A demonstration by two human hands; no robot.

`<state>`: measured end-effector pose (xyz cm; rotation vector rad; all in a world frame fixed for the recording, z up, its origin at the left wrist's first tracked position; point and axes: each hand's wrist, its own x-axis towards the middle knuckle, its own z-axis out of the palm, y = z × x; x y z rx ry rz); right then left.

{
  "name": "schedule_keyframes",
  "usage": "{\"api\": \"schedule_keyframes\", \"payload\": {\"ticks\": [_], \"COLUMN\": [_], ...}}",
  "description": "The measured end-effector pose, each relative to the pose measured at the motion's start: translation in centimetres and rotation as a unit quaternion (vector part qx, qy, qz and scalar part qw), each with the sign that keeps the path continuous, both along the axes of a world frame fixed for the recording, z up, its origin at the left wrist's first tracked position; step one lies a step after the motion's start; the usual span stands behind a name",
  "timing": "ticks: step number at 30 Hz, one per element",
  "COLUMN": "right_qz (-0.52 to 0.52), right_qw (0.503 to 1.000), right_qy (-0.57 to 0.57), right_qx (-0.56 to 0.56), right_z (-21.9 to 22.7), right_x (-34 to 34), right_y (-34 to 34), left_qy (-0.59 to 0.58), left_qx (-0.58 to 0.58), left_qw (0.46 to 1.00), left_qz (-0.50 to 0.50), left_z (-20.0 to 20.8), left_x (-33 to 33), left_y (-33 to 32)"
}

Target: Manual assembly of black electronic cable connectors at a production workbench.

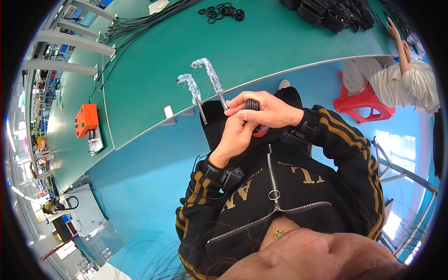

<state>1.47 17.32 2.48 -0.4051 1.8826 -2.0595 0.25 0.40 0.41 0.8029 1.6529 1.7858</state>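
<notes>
My two hands are together just in front of my lap, close to the table's near edge. My right hand (275,109) curls round a coiled black cable (252,105), whose stacked loops show between thumb and fingers. My left hand (235,137) is closed against it from below, its fingertips partly hidden by the right hand. Just beyond my hands, two metal rods with bent ends wrapped in clear film, a longer rod (212,79) and a shorter rod (192,88), jut over the table edge.
On the green table (149,93) lie loose black rings (221,12), long black cables (135,25) and a pile of black coiled bundles (333,14). An orange box (87,120) stands at the left. To the right, another person (410,79) sits by a red stool (361,100).
</notes>
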Motion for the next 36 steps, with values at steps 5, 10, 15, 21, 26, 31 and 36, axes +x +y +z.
{"api": "schedule_keyframes", "payload": {"ticks": [5,10,15,21,26,31,36], "right_qz": [0.033,-0.201,-0.216,-0.217,-0.229,-0.167,0.019], "right_qw": [0.99,0.795,0.64,0.79,0.747,0.705,0.959], "right_qy": [0.122,0.294,0.353,0.29,0.308,0.317,0.203], "right_qx": [0.057,0.491,0.648,0.495,0.543,0.612,0.198], "right_z": [2.4,0.8,-2.0,-1.3,-0.9,-1.3,3.3], "right_x": [-7.3,-20.1,-25.4,-24.4,-23.9,-25.4,-17.4], "right_y": [1.8,4.2,3.8,4.8,4.4,4.9,1.3], "left_qy": [-0.035,-0.083,-0.082,-0.048,-0.034,-0.045,0.064], "left_qx": [0.058,0.08,0.099,0.11,0.105,0.1,0.097], "left_qw": [0.997,0.99,0.987,0.985,0.989,0.987,0.97], "left_qz": [0.044,0.076,0.1,0.12,0.099,0.117,0.211], "left_z": [0.7,1.5,1.5,2.5,2.8,3.3,2.7], "left_x": [-1.9,-2.4,-2.7,-4.5,-3.6,-3.7,-4.6], "left_y": [-1.1,-1.8,-3.4,-4.0,-3.2,-3.6,-5.0]}}
